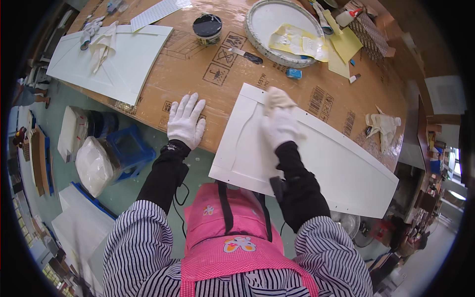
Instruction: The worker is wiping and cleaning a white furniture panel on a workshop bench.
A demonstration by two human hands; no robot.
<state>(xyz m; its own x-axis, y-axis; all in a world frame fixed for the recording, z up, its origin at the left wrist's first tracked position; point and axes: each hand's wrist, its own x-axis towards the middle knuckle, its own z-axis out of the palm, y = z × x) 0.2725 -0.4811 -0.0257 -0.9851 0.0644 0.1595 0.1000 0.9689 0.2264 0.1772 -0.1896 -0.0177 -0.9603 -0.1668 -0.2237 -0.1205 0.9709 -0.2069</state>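
A white panel [321,153] with a shaped recess and small holes along its edge lies on the cardboard-covered table, overhanging the near edge. On its far left part rests my right hand [281,129] in a white glove, closed on a beige cloth [279,99]; both are smeared by motion. My left hand [185,121], also gloved in white, lies flat on the cardboard [208,123] left of the panel. Its fingers are spread and it holds nothing.
Another white panel [133,62] lies at the far left, with a cloth [103,48] on it. At the back stand a black-lidded tub [207,28] and a large round lid [262,24], near a putty knife [246,55] and a blue block [294,74]. Below left stands a blue stool [129,148].
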